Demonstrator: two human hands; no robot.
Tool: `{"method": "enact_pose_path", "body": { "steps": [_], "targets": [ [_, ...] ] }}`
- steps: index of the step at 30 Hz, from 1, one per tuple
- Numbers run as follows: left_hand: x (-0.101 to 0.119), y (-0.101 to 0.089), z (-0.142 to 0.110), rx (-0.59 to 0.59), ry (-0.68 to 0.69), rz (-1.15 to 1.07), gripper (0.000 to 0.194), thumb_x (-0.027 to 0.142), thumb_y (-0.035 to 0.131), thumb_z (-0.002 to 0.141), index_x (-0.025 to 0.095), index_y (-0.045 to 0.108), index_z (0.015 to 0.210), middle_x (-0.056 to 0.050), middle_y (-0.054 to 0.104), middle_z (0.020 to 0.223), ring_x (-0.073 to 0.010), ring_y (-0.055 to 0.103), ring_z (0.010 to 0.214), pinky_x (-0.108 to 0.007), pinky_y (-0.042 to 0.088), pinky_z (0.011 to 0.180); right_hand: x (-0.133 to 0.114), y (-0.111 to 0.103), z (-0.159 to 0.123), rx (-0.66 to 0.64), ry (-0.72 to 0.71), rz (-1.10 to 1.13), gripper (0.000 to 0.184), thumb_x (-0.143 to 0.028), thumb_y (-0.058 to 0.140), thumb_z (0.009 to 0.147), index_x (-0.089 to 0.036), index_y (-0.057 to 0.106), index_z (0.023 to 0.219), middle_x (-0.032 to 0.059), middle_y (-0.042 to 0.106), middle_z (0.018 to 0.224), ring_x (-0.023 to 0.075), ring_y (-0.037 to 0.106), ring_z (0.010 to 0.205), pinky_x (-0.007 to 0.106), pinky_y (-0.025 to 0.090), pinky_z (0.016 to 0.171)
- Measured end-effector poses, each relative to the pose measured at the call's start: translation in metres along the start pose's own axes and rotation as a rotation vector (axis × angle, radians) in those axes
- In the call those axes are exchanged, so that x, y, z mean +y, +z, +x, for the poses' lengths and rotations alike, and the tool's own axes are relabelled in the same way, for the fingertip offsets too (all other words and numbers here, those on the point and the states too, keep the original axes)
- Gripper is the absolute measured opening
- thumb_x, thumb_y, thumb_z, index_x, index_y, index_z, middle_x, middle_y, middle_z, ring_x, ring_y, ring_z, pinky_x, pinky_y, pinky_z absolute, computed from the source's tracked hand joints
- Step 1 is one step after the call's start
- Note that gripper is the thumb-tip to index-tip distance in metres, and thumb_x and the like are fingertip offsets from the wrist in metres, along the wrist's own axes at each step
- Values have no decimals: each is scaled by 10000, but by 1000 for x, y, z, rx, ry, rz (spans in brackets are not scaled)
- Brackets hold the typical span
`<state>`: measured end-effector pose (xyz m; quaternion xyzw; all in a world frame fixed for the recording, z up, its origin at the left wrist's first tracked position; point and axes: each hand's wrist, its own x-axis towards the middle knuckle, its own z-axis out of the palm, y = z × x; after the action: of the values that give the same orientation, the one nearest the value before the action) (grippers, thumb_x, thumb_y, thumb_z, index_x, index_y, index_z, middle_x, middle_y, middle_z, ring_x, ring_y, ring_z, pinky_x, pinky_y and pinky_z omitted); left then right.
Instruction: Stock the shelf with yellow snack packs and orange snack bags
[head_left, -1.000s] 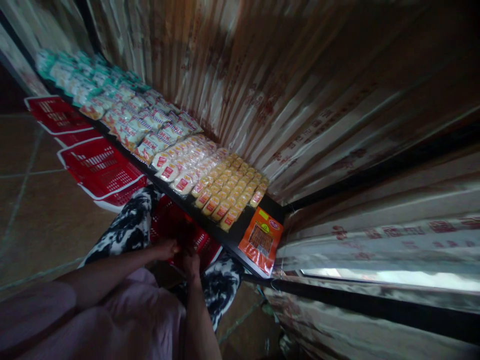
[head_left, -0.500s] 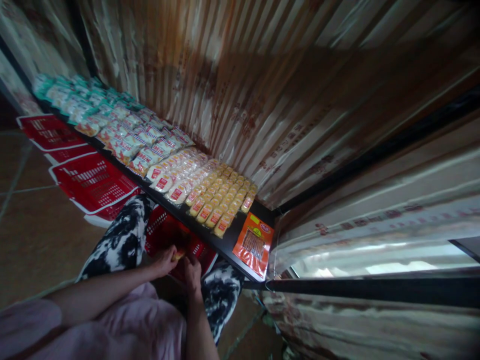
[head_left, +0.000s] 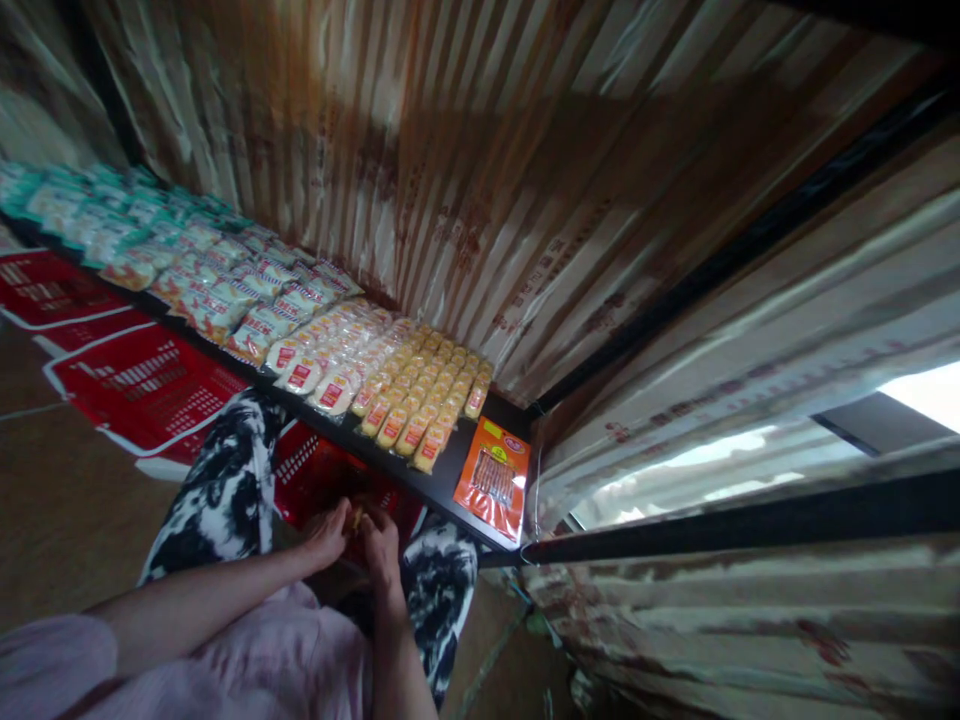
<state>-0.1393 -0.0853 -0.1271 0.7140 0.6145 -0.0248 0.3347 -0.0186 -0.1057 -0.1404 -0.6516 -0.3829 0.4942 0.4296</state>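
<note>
Pinching a small yellowish item (head_left: 358, 518) between them, the left hand (head_left: 328, 535) and the right hand (head_left: 381, 545) are close together, just in front of the black shelf (head_left: 442, 482). Below the shelf's front edge is a red plastic basket (head_left: 289, 490); on the shelf lie yellow wrapped snacks (head_left: 424, 395) and an orange snack pouch (head_left: 491, 482).

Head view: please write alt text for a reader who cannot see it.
The left hand holds a small yellowish item, too blurred to identify, with the right hand against it, over a red basket. Beyond, wrapped snacks and an orange packet line a black shelf.
</note>
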Motion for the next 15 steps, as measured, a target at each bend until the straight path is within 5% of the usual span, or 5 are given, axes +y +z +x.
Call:
{"method": "enact_pose_path", "body": {
  "steps": [15],
  "targets": [
    [-8, 9, 7, -15, -65, 31, 521, 154, 411, 844, 122, 412, 1364, -141, 484, 1403, -209, 460, 1293, -287, 339, 1067, 8, 6, 8, -65, 6, -18, 352, -292, 530, 683, -164, 737, 937, 83, 732, 975, 259, 665, 958, 338, 487, 876]
  ]
}}
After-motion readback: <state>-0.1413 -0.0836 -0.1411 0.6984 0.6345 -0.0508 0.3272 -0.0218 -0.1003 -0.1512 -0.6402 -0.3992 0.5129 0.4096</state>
